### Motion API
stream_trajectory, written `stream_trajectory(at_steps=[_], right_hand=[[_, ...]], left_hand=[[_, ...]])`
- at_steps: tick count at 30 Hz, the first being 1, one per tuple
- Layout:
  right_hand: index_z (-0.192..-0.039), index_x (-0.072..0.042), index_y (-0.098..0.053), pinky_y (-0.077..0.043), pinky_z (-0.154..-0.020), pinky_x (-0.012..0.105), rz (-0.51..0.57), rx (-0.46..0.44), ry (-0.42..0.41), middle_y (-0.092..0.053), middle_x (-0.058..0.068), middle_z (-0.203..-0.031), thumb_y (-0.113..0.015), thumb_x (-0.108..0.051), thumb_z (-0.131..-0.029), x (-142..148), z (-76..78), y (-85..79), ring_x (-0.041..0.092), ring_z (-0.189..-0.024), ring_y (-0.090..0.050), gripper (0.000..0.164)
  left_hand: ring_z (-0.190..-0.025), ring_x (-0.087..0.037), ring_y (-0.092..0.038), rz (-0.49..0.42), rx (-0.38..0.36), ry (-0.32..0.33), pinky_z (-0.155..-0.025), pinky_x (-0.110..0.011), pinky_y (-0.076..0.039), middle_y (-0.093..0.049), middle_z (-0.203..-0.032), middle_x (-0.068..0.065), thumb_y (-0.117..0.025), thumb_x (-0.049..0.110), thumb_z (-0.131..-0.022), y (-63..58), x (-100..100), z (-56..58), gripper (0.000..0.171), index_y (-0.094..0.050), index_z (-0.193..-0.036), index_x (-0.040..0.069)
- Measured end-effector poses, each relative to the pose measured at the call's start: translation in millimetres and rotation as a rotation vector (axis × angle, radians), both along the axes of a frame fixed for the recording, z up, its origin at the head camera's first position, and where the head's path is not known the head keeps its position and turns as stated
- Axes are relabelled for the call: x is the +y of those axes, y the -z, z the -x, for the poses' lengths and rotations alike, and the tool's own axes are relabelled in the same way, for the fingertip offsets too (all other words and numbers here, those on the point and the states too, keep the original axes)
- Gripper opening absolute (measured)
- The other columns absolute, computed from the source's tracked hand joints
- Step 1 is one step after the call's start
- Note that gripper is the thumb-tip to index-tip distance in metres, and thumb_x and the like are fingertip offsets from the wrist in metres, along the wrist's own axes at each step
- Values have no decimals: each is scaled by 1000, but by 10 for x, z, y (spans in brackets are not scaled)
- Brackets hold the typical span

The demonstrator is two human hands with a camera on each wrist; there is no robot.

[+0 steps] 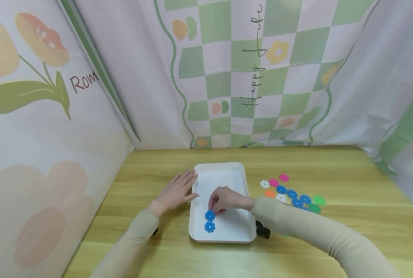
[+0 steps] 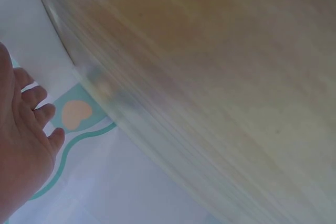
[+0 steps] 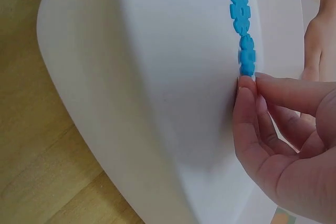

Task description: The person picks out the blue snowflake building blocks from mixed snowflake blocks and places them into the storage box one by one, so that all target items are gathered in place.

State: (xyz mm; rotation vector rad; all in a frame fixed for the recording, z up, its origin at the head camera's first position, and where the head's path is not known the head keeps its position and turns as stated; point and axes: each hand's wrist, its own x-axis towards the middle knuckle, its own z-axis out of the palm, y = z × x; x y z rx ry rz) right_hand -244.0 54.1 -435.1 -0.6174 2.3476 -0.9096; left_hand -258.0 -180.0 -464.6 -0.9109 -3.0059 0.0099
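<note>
Two blue snowflake discs (image 1: 210,226) lie end to end inside a white tray (image 1: 224,236) and touch each other. At the upper end of this pair, my right hand (image 1: 224,199) pinches between thumb and fingertips. The right wrist view shows those fingertips on the edge of the nearer blue disc (image 3: 247,56); what lies between them is mostly hidden. My left hand (image 1: 176,193) rests by the tray's left rim with straight, spread fingers. In the left wrist view, the left hand (image 2: 26,129) shows only in part at the left edge.
Right of the tray lies a loose group of snowflake discs: blue ones (image 1: 291,194), white (image 1: 264,184), pink (image 1: 284,178), orange (image 1: 269,193) and green (image 1: 319,200). A black object (image 1: 262,230) sits against the tray's right side. Curtains (image 1: 151,77) stand behind the wooden table (image 1: 158,158).
</note>
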Motion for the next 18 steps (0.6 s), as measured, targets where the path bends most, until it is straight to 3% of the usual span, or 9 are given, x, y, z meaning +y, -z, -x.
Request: stream_trajectory(at_steps=[10,18], right_hand=[[-91,-2,-73,-60,-66,26,33,12,12,-71,6,-79,-73,-2,-84,126,53,-75,11,-67,-66,7],[-95,2,-72,-59,-68,25,57,57,51,-68,6,-80,-70,-2,-84,473,166,-210,11,-68,-61,11]], left_hand=[[-155,-29,-20,6,4,6,-127,-48,-22,-19,-167,-9,-37,58,-102,-34,9,-26,75,-23,-158,10],[-155,-29,-20,5,6,13,-126,-49,-23,-19,-167,-9,-39,57,-102,-36,13,-26,76,-22,-158,9]])
